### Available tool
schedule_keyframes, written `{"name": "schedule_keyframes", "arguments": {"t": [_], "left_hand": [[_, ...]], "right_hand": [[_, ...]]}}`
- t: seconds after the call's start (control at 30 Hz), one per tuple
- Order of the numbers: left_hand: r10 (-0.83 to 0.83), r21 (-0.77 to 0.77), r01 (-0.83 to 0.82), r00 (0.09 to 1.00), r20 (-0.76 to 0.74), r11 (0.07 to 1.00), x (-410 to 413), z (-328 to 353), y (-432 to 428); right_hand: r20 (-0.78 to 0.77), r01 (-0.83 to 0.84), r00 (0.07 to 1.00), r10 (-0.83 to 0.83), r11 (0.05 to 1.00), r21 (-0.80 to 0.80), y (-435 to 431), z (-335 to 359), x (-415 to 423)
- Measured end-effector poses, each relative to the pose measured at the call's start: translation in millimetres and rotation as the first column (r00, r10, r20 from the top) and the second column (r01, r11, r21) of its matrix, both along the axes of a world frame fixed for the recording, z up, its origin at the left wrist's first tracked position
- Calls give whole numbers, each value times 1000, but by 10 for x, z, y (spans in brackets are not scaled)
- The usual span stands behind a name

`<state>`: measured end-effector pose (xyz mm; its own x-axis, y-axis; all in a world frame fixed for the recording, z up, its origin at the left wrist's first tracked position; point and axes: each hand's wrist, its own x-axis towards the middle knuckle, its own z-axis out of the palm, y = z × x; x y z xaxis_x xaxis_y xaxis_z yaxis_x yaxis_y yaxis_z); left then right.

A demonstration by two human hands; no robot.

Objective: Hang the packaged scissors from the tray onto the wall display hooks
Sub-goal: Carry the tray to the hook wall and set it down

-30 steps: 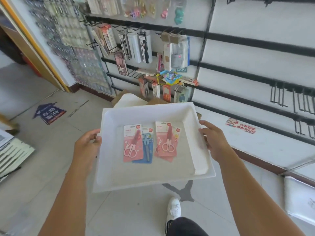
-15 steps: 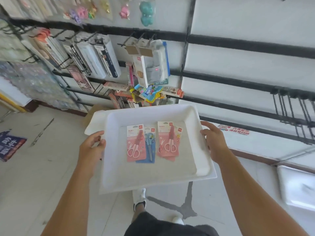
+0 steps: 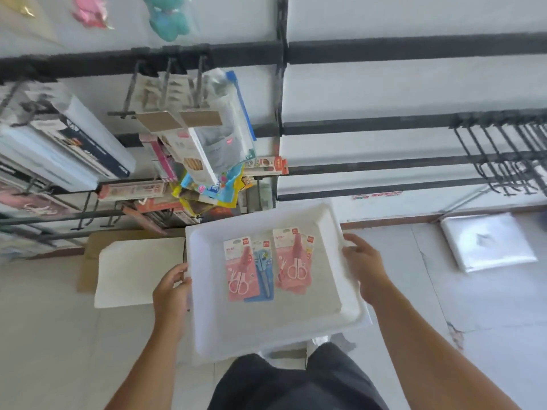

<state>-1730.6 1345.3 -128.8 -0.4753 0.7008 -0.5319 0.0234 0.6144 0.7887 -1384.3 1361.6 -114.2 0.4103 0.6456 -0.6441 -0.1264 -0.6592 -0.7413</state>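
Observation:
I hold a white tray [image 3: 207, 327] level in front of me, close to the wall display. My left hand [image 3: 171, 288] grips its left rim and my right hand [image 3: 365, 261] grips its right rim. Inside lie packaged scissors: a pink pack [image 3: 240, 270] on the left, a blue pack [image 3: 264, 273] partly under it, and a pink pack [image 3: 293, 261] on the right with another card showing beneath. Bare black hooks [image 3: 503, 155] stick out of the wall rails at the right.
Hooks full of stationery packs [image 3: 189, 134] crowd the wall ahead and to the left. A cardboard box with a white sheet [image 3: 136, 270] lies on the floor at the left. A clear plastic bag [image 3: 488, 241] lies on the floor at the right.
I have stepped closer to the wall, which now fills most of the view. The tray stays in both hands; the scissors packs have not shifted.

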Motion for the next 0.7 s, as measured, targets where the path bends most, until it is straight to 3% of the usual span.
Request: {"name": "schedule_keyframes", "arguments": {"t": [0.37, 0.7], "left_hand": [[44, -71, -44, 999, 6, 997, 176, -601, 236], [109, -100, -114, 993, -49, 989, 132, -934, 218]], "right_hand": [[-25, 42, 999, -44, 996, -74, 210, -778, -18], [-33, 110, 992, -118, 979, -173, 14, -934, -106]]}}
